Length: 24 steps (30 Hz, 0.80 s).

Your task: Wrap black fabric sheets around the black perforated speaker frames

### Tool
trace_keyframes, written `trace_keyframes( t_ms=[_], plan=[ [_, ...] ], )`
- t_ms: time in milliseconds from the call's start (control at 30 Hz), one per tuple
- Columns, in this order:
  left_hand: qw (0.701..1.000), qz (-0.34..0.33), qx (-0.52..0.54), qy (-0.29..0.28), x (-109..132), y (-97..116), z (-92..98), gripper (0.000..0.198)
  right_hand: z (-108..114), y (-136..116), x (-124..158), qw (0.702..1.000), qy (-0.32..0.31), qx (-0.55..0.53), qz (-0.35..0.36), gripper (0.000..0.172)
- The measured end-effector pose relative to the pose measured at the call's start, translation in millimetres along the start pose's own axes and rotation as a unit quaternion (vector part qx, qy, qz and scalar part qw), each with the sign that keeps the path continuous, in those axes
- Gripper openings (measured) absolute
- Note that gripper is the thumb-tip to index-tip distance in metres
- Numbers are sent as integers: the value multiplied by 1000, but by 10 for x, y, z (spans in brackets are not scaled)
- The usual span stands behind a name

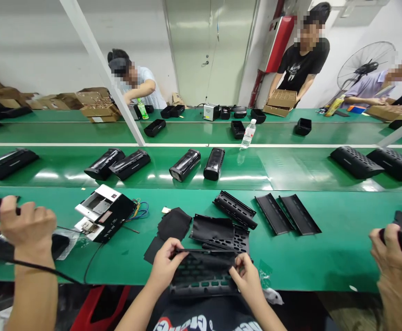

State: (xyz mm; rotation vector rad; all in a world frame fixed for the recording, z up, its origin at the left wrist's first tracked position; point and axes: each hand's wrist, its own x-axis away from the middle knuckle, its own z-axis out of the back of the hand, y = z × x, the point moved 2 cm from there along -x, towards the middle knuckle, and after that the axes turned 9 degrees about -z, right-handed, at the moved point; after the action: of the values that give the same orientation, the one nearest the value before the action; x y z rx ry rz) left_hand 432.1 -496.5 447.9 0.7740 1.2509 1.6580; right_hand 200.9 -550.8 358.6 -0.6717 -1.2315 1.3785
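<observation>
Left hand [169, 263] and right hand [245, 274] clamped on black slotted plastic panel [204, 272], bottom centre of frame. Upper left: open brown cardboard box [101, 114], contents too small to tell. Upper right: co-worker [302, 64] holding shallow brown cardboard carton [277, 110], contents unclear.

White wall [135, 27]; pale green door [190, 50], metal handle [205, 63]; red-and-white cabinet [273, 43]; caged fan [365, 69] right; slanting white post [98, 59]; green tabletop [346, 225].
</observation>
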Motion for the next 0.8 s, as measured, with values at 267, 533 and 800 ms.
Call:
trace_keyframes(
  t_ms=[267, 533, 800],
  plan=[
    [987, 74, 127, 61, -280, 380, -87, 25, 172, -665, -240, 962, -145, -216, -78, 35],
    [924, 231, 304, -34, -226, 316, -313, 33, 384, -810, -283, 935, -228, -259, -87, 40],
    [929, 169, 303, -125, -274, 333, -355, 38, 408, -629, -504, 970, -135, -160, -126, 44]
  ],
)
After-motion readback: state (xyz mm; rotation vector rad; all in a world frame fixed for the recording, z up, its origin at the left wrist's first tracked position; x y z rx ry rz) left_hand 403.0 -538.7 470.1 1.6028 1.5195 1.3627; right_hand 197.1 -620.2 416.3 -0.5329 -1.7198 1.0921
